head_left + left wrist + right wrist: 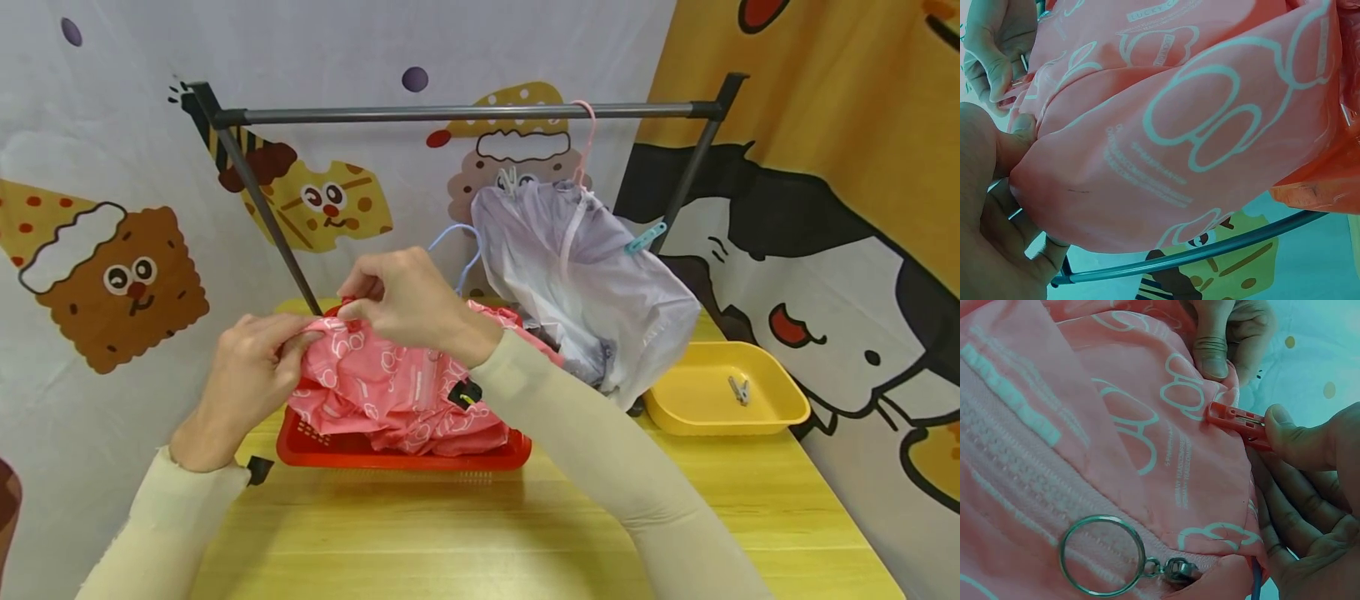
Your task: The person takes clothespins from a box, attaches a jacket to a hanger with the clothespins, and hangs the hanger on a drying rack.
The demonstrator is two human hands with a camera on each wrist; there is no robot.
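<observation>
A pink jacket (pixel 405 379) with white line prints lies bunched over a red basket (pixel 405 460). My left hand (pixel 251 371) pinches its edge between thumb and fingers. Just to the right, my right hand (pixel 412 296) pinches a red clothespin (pixel 1241 424) between thumb and fingers. In the right wrist view the pin's nose sits on the jacket's edge, below the left thumb. The jacket's zipper, with a metal ring pull (pixel 1102 555), shows there too. A blue hanger (pixel 478 250) rises behind my right hand; its lower part is hidden.
A dark metal rack (pixel 450 114) spans the back. From its bar a pink hanger (pixel 587 142) holds a grey-white garment (pixel 577 267), with a teal clothespin (pixel 645 238) on it. A yellow tray (pixel 705 427) at right holds a grey clothespin (pixel 739 391).
</observation>
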